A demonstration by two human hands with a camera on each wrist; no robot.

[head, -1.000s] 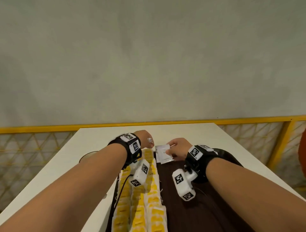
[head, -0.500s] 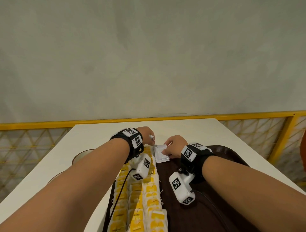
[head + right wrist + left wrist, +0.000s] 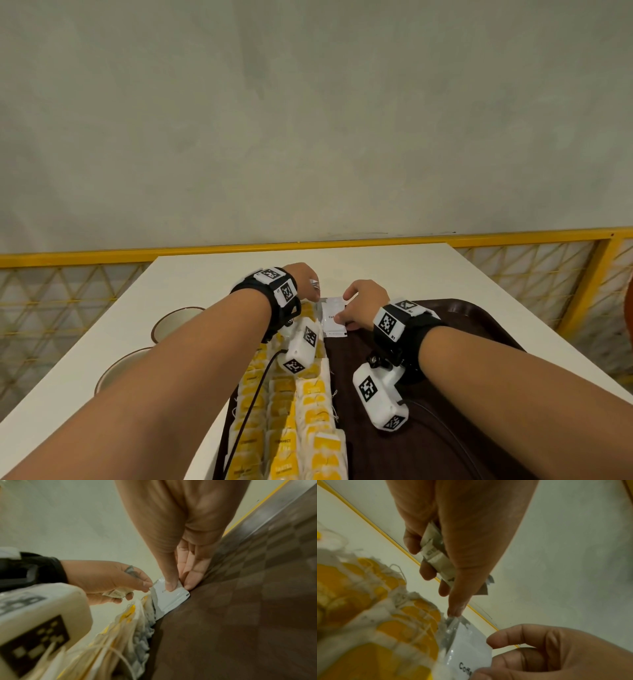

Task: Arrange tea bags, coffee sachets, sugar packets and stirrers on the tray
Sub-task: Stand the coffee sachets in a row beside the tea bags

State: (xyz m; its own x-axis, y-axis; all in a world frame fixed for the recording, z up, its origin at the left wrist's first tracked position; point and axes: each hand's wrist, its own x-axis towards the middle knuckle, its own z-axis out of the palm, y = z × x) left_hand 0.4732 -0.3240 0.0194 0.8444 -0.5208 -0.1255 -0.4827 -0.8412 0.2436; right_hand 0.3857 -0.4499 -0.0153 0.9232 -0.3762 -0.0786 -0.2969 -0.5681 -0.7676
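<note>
Pinching a coffee sachet [image 3: 169,599], the right hand [image 3: 185,555]; wrist views reveal left fingers [image 3: 426,572] clutching folded packets [image 3: 436,555].

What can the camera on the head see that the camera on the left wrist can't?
Only the head view shows the two round brown-rimmed bowls on the white table, the whole dark brown tray, and both wrist cameras. Only the left wrist view shows the small folded paper packets tucked in the left hand, and the letters "Coffe" on the sachet. Both show the white coffee sachet pinched by the right hand, the yellow-and-white tea bags, and the yellow railing.
</note>
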